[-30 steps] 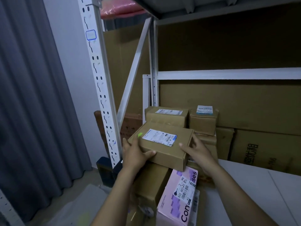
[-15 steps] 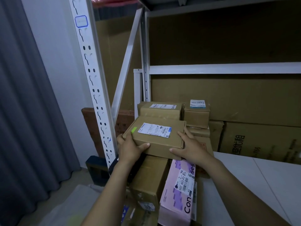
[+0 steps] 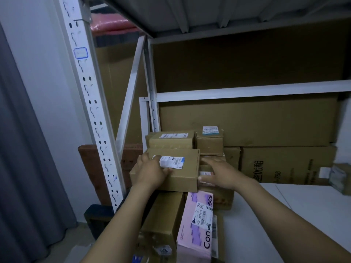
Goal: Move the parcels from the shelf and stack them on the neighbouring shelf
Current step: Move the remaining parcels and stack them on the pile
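A flat brown parcel (image 3: 182, 175) with a white label lies on top of the stack at the shelf's left end. It rests on a tall brown box (image 3: 163, 215) and a pink box (image 3: 197, 221). My left hand (image 3: 152, 171) lies palm-down on the parcel's top, covering part of the label, its thumb curled on the lid. My right hand (image 3: 218, 173) is beside the parcel's right edge, fingers stretched out and holding nothing. Two more brown parcels (image 3: 171, 141) (image 3: 209, 145) sit just behind.
The white shelf board (image 3: 284, 215) runs off to the right. Large cartons (image 3: 284, 164) lean against the back. A perforated white upright (image 3: 91, 111) stands close on the left, with a grey curtain (image 3: 22, 149) beyond it. The upper shelf (image 3: 209, 12) hangs overhead.
The flat parcel went from held in both hands to lying on the stack. My left hand shifted from its left side onto the top. My right hand came off its right edge.
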